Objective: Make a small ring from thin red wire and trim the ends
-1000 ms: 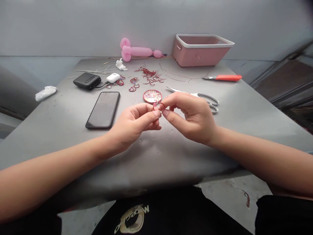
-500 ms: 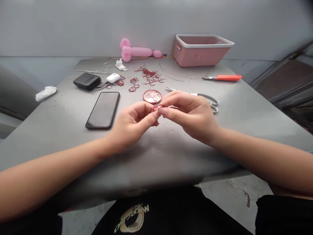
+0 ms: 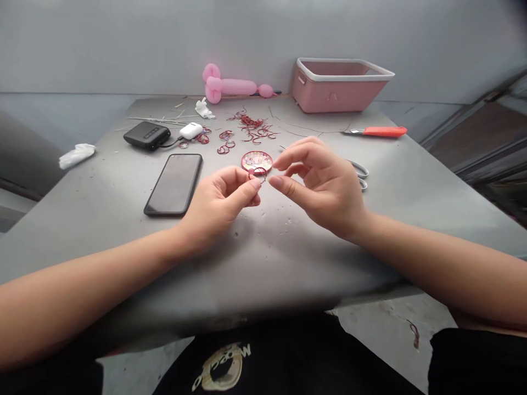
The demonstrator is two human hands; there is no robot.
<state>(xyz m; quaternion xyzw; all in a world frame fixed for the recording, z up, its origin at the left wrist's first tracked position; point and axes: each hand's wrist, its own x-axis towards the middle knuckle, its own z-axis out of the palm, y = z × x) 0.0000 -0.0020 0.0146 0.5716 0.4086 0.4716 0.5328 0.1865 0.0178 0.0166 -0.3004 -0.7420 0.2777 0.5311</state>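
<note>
Between thumb and forefinger, my left hand [image 3: 224, 200] pinches a small dark red wire ring [image 3: 262, 173] with a pink bead at its left side. My right hand [image 3: 319, 186] is just right of the ring, thumb and forefinger apart, with nothing seen between them. Right behind the ring lies a round red-rimmed dish [image 3: 257, 154] holding pale and pink beads. Scissors with grey handles [image 3: 359, 169] lie behind my right hand, which hides most of them.
A black phone [image 3: 175, 185] lies left of my hands. Beyond it are a black power bank [image 3: 146, 135], a white earphone case [image 3: 190, 130], finished rings [image 3: 225, 147] and red wire pieces [image 3: 253, 126]. Farther back are a pink balloon [image 3: 236, 86], a pink bin [image 3: 340, 93] and an orange-handled cutter [image 3: 385, 131].
My right hand has let go of the ring and its fingers have spread apart. My left hand has drawn slightly left with the ring, which now shows more fully.
</note>
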